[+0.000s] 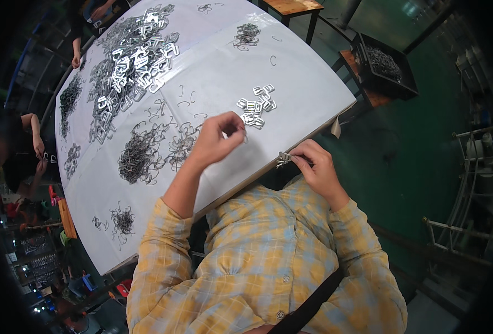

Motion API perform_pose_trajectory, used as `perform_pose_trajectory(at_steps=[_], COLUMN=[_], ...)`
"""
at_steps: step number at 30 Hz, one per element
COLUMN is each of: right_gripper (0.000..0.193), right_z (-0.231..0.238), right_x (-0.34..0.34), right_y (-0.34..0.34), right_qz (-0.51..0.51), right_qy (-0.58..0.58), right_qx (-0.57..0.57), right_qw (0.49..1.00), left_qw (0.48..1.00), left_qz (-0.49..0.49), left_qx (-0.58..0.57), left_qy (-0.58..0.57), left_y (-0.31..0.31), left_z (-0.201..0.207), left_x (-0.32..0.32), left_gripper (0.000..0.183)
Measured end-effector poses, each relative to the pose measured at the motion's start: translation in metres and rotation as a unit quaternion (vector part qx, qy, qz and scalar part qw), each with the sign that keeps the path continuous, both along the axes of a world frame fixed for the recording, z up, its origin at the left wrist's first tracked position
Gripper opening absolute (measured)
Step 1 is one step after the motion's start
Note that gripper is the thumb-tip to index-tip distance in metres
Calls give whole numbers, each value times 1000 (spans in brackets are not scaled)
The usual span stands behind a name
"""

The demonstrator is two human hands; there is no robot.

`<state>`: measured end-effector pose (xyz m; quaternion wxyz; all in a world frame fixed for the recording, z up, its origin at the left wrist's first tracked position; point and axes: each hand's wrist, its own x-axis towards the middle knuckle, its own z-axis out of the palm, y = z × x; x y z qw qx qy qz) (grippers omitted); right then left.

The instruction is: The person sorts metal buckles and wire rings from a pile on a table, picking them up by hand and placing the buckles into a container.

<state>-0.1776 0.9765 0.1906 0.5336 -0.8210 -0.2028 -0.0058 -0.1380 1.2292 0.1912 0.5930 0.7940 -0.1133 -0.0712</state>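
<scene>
My left hand (pixel 217 140) is raised over the white table (pixel 299 100), its thumb and forefinger pinched together. A small pale bit shows at those fingertips, too blurred to name. Beyond that hand lies a small heap of silver metal buckles (pixel 253 113). At the table's near edge my right hand (pixel 316 167) is closed on a small metal buckle (pixel 283 160), which sticks out past the fingertips. To the left of my left wrist, thin wire hooks (pixel 138 156) lie in a dense pile, with a looser bunch of hooks (pixel 181 149) next to it.
A large heap of shiny buckles (pixel 141 61) covers the far left. Smaller hook piles (pixel 246 34) lie about the table. A black crate (pixel 384 65) of metal parts stands on a stool beyond the right corner. Co-workers' hands (pixel 39 147) work along the left side.
</scene>
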Motion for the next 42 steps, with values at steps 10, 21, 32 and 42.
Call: perform_pose_trajectory(at_steps=[10, 21, 32, 42], right_gripper=[4, 3, 4, 12], right_z=[-1, 4, 0, -19], right_x=[1, 0, -2, 29], right_y=[5, 13, 8, 13], right_qz=[-1, 23, 28, 16], right_qy=[2, -23, -71, 51], right_qx=[-6, -19, -37, 30], right_qw=[1000, 999, 996, 998], left_qw=[961, 979, 997, 991], left_qz=[38, 35, 9, -30], left_qx=[-210, -147, -73, -131], left_qy=[174, 134, -11, 27], left_y=[-24, -48, -54, -56], left_z=[-14, -2, -9, -2], left_x=[-33, -54, -55, -66], left_gripper=[21, 11, 9, 4])
